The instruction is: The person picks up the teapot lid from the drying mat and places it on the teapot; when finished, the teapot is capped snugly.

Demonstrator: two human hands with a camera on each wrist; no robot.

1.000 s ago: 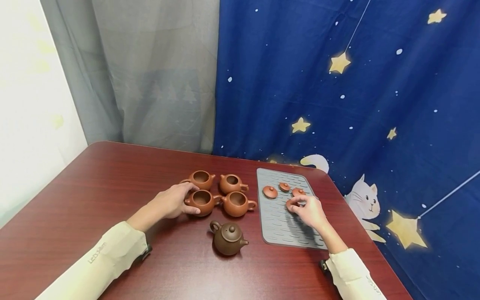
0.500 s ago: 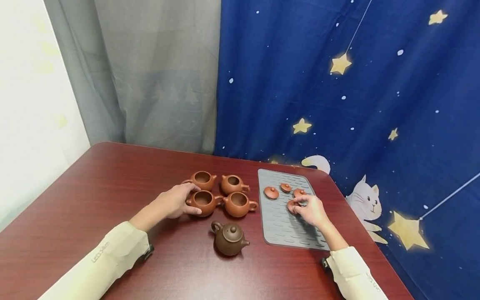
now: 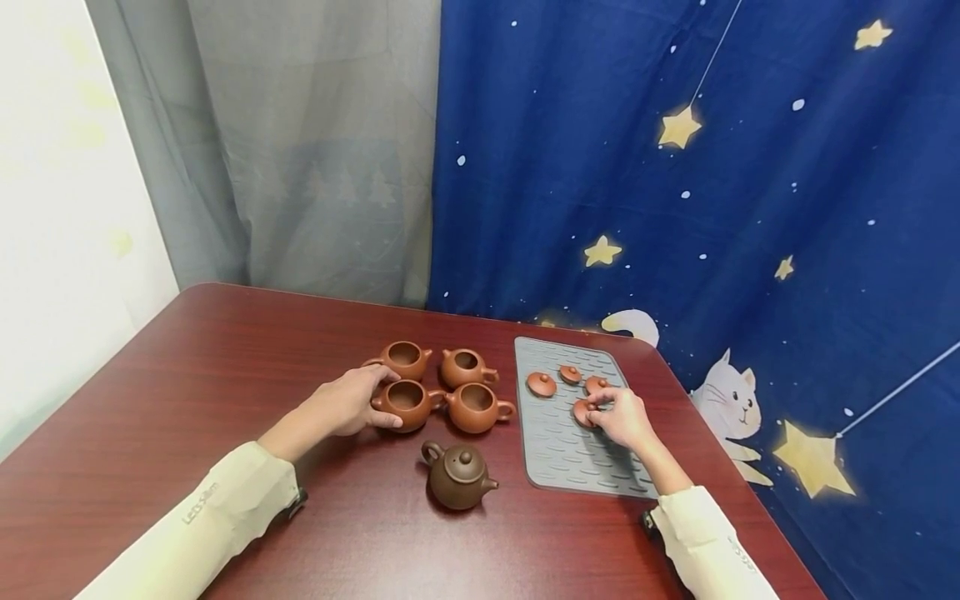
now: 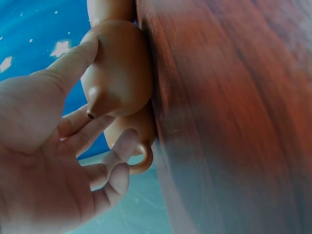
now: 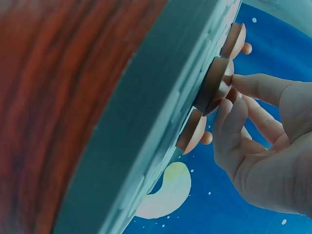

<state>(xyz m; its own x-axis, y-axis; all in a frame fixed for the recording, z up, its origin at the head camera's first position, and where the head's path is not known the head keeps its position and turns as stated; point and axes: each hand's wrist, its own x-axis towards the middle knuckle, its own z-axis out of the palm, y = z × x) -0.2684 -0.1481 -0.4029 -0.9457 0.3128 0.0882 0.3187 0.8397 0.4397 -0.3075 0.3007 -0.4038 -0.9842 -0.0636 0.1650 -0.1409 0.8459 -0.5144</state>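
My left hand (image 3: 351,404) grips a lidless reddish-brown clay teapot (image 3: 408,422), the front left of a close group. In the left wrist view the thumb (image 4: 78,61) lies on the body of that teapot (image 4: 124,68), above its spout, while the other fingers reach round the far side. On the grey mat (image 3: 551,462), my right hand (image 3: 627,419) pinches the knob of a reddish-brown teapot lid (image 3: 582,413). The right wrist view has thumb and fingers at the knob, with the lid (image 5: 214,83) close against the mat and a lid on either side.
Three more lidless clay teapots (image 3: 405,373) (image 3: 453,372) (image 3: 472,423) stand beside the held one. A dark brown lidded teapot (image 3: 456,487) stands nearer on the red wood table (image 3: 225,367). Three other lids (image 3: 542,384) (image 3: 570,374) (image 3: 597,384) lie farther back on the mat.
The right hand's fingers have shifted slightly on the lid, and more of the lid shows now. The left hand and the teapots stay in place.
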